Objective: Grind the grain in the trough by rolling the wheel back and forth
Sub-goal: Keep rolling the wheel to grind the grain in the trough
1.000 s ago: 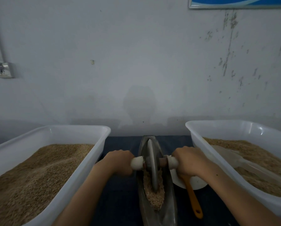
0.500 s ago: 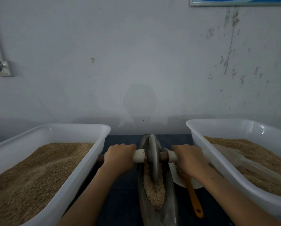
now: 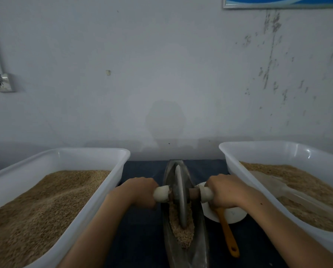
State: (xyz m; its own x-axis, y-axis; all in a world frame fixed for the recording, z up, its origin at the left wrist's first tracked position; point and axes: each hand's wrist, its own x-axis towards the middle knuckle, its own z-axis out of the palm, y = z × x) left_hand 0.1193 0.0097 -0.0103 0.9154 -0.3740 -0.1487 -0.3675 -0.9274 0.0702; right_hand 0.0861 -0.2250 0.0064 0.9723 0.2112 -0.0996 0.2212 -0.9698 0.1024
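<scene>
Both handle ends of the wheel's axle are gripped: the left hand (image 3: 140,191) is curled round one white handle, the right hand (image 3: 224,191) round the other. One wheel (image 3: 181,196) is seen standing upright in one narrow metal trough (image 3: 199,238), its rim sunk in the grain (image 3: 183,235) toward 6 o'clock. Two white tubs (image 3: 96,200) (image 3: 237,165) of grain are set close at 9 and 3 o'clock. One orange-handled utensil (image 3: 228,235) lies at 4 o'clock.
</scene>
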